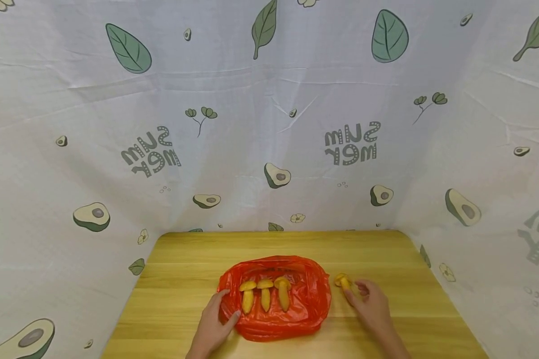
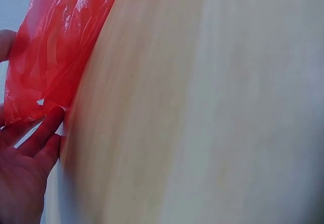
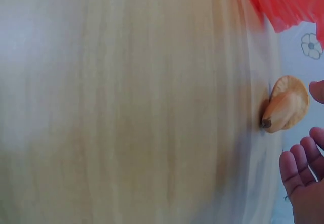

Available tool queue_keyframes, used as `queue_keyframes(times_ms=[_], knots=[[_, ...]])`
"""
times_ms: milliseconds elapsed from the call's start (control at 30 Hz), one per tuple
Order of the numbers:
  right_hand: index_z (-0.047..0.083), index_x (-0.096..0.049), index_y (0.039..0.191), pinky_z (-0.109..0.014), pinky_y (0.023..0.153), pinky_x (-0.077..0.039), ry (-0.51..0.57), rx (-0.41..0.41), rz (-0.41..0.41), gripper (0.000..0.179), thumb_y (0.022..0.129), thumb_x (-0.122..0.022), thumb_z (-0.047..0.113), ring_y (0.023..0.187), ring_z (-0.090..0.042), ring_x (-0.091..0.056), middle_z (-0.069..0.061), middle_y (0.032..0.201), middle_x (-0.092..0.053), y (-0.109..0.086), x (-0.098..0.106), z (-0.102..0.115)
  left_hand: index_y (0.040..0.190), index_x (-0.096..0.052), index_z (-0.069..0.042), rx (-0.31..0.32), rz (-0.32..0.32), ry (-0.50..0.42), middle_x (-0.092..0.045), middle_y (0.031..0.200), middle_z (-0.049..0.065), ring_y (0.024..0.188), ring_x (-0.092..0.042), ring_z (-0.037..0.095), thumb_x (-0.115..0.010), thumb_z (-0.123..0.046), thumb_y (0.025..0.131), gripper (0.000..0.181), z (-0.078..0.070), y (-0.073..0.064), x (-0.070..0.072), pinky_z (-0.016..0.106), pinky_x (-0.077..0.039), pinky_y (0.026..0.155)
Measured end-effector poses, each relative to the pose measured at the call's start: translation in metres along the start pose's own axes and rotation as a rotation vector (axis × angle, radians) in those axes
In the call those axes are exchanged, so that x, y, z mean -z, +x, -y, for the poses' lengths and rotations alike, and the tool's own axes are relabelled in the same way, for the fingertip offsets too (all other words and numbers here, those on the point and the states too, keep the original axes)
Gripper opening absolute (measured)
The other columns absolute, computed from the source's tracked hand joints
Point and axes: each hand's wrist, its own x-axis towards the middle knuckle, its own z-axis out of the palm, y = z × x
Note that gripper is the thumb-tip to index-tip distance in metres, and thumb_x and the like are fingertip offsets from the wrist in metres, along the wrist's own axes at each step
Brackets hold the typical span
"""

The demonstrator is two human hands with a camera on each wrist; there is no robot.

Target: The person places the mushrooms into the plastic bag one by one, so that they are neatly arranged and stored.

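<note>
A red plastic bag (image 1: 296,326), spread into a shallow oval tub shape, stands on the wooden table. Inside it, three yellow mushrooms lie side by side: a left one (image 1: 248,300), a middle one (image 1: 265,299) and a right one (image 1: 283,297). My left hand (image 1: 213,324) holds the bag's left end, thumb towards the front and fingers along the side. To the right of the bag, another yellow mushroom (image 1: 342,280) lies on the table. My right hand (image 1: 372,305) is beside it, thumb and fingers apart; the right wrist view shows a gap between them and this mushroom (image 3: 286,105).
The wooden table (image 1: 179,279) has light yellow grain. A pale cloth (image 1: 233,149) printed with avocados and leaves hangs behind it and along both sides.
</note>
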Motion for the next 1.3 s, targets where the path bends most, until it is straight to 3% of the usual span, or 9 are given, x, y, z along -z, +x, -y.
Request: queue_keyframes(times_ms=[100, 200, 633, 1067, 1300], knots=[[-0.007, -0.063, 0.123, -0.055, 0.095, -0.054, -0.020, -0.011, 0.023, 0.052, 0.091, -0.080, 0.030, 0.109, -0.042, -0.065, -0.028, 0.119, -0.066, -0.003, 0.001, -0.003, 0.144, -0.052, -0.012, 0.004, 0.005, -0.001, -0.060, 0.142, 0.011, 0.132, -0.058, 0.036, -0.076, -0.046, 0.090, 0.068, 0.000, 0.000, 0.000, 0.056, -0.050, 0.108], [-0.008, -0.060, 0.127, -0.060, 0.100, -0.050, -0.026, -0.049, 0.062, 0.060, 0.091, -0.079, 0.036, 0.115, -0.045, -0.061, -0.031, 0.125, -0.062, -0.005, 0.002, -0.006, 0.144, -0.052, -0.011, -0.002, 0.002, -0.002, -0.060, 0.141, 0.010, 0.132, -0.059, 0.035, -0.076, -0.045, 0.090, 0.068, 0.000, 0.000, 0.000, 0.056, -0.050, 0.108], [-0.009, -0.059, 0.130, -0.053, 0.092, -0.055, -0.051, -0.138, 0.175, 0.071, 0.089, -0.078, 0.046, 0.107, -0.037, -0.063, -0.027, 0.119, -0.063, -0.007, -0.001, -0.010, 0.144, -0.053, -0.011, -0.010, -0.003, -0.020, -0.060, 0.140, 0.009, 0.132, -0.059, 0.033, -0.076, -0.043, 0.090, 0.067, -0.003, 0.000, 0.001, 0.055, -0.049, 0.110], [-0.009, -0.066, 0.122, -0.047, 0.086, -0.054, -0.072, -0.081, 0.193, 0.055, 0.090, -0.079, 0.034, 0.098, -0.028, -0.064, -0.017, 0.108, -0.068, -0.007, -0.009, -0.011, 0.144, -0.052, -0.011, -0.006, 0.002, -0.024, -0.060, 0.141, 0.010, 0.133, -0.058, 0.035, -0.076, -0.044, 0.091, 0.067, 0.000, 0.000, 0.000, 0.056, -0.048, 0.110], [-0.008, -0.067, 0.122, -0.047, 0.087, -0.055, -0.074, -0.058, 0.176, 0.055, 0.092, -0.077, 0.038, 0.098, -0.028, -0.065, -0.016, 0.107, -0.069, -0.006, -0.011, -0.014, 0.144, -0.053, -0.011, -0.010, -0.004, -0.022, -0.060, 0.140, 0.010, 0.132, -0.058, 0.035, -0.076, -0.044, 0.091, 0.067, -0.001, -0.001, 0.000, 0.056, -0.049, 0.110]])
